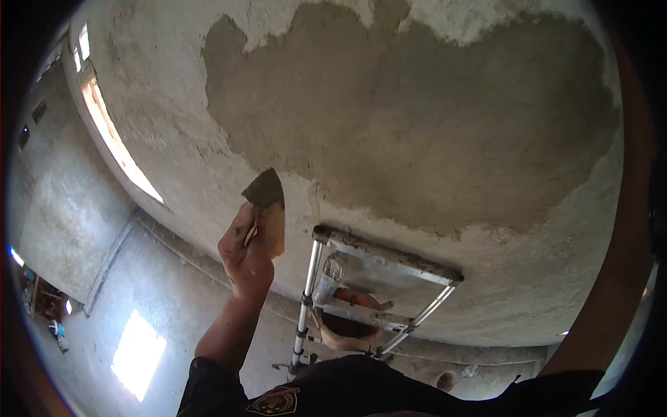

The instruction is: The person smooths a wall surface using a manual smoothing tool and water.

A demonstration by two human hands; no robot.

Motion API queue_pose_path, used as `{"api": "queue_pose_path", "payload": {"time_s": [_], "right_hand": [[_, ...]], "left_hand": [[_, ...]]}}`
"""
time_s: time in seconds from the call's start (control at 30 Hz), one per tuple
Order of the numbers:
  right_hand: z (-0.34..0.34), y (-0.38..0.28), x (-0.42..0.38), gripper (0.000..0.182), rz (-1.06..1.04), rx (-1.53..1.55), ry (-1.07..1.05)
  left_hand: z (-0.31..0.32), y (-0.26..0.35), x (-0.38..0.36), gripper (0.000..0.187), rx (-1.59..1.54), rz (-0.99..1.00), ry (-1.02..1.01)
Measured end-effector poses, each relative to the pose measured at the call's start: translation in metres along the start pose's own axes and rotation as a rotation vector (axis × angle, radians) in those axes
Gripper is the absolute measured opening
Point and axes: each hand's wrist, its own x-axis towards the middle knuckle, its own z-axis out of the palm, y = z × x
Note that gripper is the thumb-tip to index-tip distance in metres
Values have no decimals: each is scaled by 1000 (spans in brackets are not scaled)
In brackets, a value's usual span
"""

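My left hand (244, 244) is raised in front of the wall, its fingers closed around a trowel (265, 189). The trowel's pointed blade is turned upward; its upper part is dark grey and the lower part looks yellowish. In this view the tip sits just below the lower left edge of a broad patch of damp, darker plaster (417, 125) on the pale wall (167, 90). On the right side my right arm (611, 292) reaches up along the edge of the picture, and its hand is out of view.
Just below, close to my body, stands an aluminium ladder (310, 271). A clear plastic bottle (328, 279) and a round tub (347, 340) show between its rails. At left are a narrow window opening (114, 139) and a bright opening (139, 354).
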Motion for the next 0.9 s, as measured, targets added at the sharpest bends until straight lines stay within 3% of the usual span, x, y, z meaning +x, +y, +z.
{"api": "queue_pose_path", "payload": {"time_s": [0.03, 0.1, 0.13, 0.2, 0.23, 0.3, 0.43, 0.5, 0.53, 0.63, 0.73, 0.83, 0.9], "right_hand": [[3, 3, -2, 62, -1, -12, 14], [8, 7, -2, 62, 4, -61, 1], [-4, -4, 0, 62, 0, -68, 7], [-38, -38, 8, 60, 156, 108, -184], [-26, -31, 10, 60, 150, 109, -180], [9, -8, 15, 47, -50, 306, 213], [15, 8, 8, 60, -54, 283, 53], [35, 29, -2, 58, -12, -203, 98], [19, 18, -3, 58, -6, -205, 100], [-26, -12, -3, 53, -64, 121, -50], [-5, 1, 2, 48, -143, 52, -12], [-13, -15, 3, 48, -23, -7, 91], [-22, -10, 4, 52, -88, 42, -93]], "left_hand": [[6, -1, 9, 32, -10, 16, -3], [19, -5, 32, 36, 169, 555, -75], [31, 4, 44, 37, 267, 672, -103], [50, 18, 71, 38, 394, 884, -155], [57, 21, 86, 39, 425, 983, -180], [73, 39, 114, 41, 546, 1048, -197], [99, 62, 159, 47, 789, 1232, -319], [106, 64, 169, 55, 834, 1241, -358], [108, 65, 174, 63, 879, 1256, -388], [114, 65, 182, 62, 986, 1246, -380], [117, 63, 183, 62, 1017, 1263, -393], [119, 60, 181, 59, 1016, 1267, -392], [121, 61, 177, 57, 1020, 1262, -398]]}}
